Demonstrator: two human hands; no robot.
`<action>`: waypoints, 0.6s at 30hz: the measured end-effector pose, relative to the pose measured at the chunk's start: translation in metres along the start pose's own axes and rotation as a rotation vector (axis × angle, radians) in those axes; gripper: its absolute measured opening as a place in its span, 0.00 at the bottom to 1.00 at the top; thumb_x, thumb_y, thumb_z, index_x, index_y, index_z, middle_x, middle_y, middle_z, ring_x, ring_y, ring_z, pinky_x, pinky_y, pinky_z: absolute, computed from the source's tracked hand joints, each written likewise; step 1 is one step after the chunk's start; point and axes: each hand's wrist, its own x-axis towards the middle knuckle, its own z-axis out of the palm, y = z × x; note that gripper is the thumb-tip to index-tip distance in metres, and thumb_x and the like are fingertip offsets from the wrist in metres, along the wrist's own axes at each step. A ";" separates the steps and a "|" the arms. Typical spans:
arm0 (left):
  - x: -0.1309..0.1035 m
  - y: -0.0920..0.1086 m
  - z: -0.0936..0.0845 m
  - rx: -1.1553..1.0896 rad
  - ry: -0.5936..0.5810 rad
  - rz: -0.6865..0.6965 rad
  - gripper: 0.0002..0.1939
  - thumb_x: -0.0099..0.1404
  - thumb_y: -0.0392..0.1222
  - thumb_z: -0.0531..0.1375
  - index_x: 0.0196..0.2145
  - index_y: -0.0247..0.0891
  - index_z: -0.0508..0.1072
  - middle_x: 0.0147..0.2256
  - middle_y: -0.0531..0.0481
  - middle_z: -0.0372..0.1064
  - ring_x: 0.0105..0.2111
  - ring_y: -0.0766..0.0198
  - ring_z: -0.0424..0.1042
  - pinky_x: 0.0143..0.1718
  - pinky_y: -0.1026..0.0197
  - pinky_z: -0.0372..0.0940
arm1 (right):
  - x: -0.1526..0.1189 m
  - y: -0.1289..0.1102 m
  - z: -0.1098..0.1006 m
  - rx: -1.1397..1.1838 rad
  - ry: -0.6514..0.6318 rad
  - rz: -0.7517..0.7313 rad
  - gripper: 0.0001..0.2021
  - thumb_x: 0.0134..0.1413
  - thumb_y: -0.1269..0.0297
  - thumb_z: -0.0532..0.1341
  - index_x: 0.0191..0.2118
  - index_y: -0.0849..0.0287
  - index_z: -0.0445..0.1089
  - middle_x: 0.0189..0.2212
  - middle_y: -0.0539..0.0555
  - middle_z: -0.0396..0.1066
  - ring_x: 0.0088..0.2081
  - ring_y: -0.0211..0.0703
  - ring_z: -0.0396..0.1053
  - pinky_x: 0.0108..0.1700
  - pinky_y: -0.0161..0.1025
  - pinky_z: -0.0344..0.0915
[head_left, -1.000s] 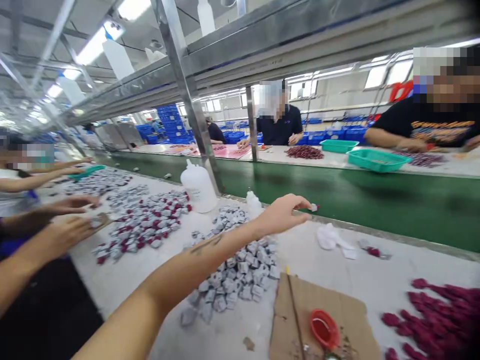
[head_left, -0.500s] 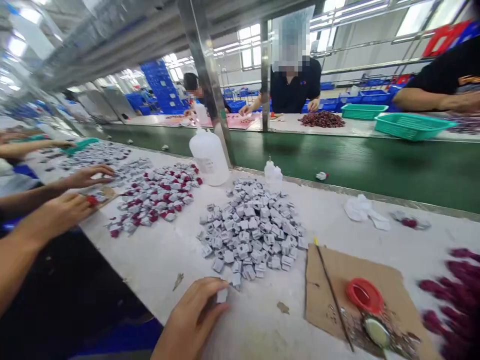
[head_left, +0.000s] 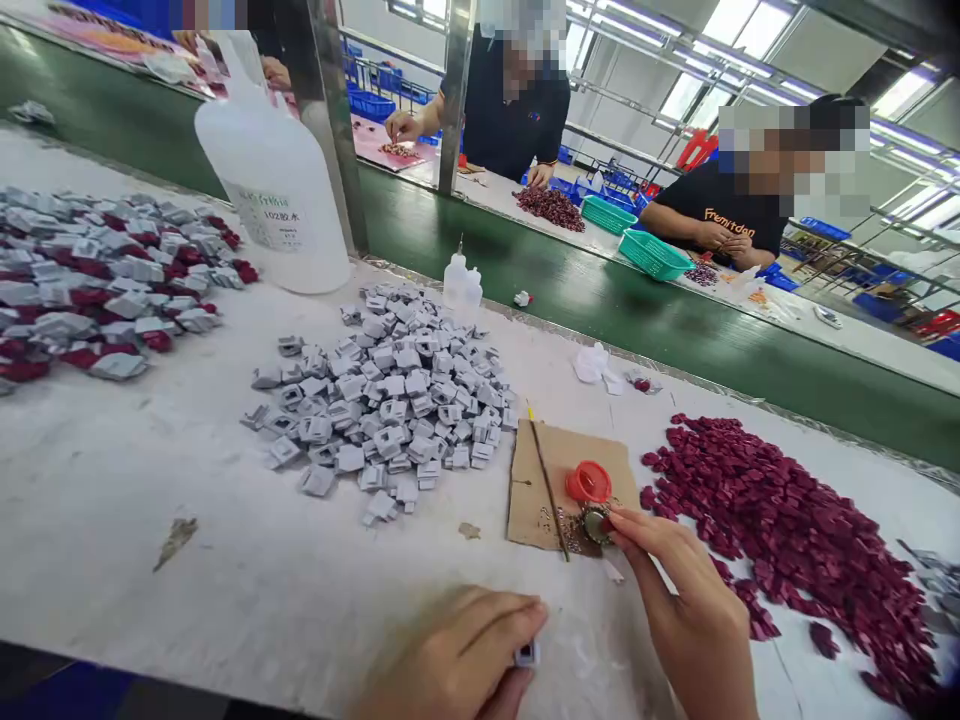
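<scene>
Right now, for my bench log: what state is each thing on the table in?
left hand: closed on a grey clip
right hand: fingertips at the small round dish
red cap: off, lying open side up on the cardboard
thin stick: lying flat across the cardboard
big white jug: upright
small dropper bottles: upright
grey clips: loose heap
maroon pieces: loose heap

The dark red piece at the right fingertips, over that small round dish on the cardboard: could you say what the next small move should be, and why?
Probably bring the red piece across to the grey clip pinched in the left hand: the right hand holds it at the dish, and the clip waits close by.
</scene>
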 end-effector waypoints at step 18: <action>-0.004 0.004 0.007 -0.177 0.044 -0.231 0.14 0.60 0.33 0.66 0.43 0.40 0.71 0.41 0.48 0.71 0.39 0.62 0.74 0.38 0.69 0.70 | 0.000 0.000 0.002 0.029 -0.049 -0.048 0.09 0.59 0.77 0.58 0.43 0.60 0.70 0.40 0.53 0.73 0.43 0.39 0.69 0.49 0.37 0.65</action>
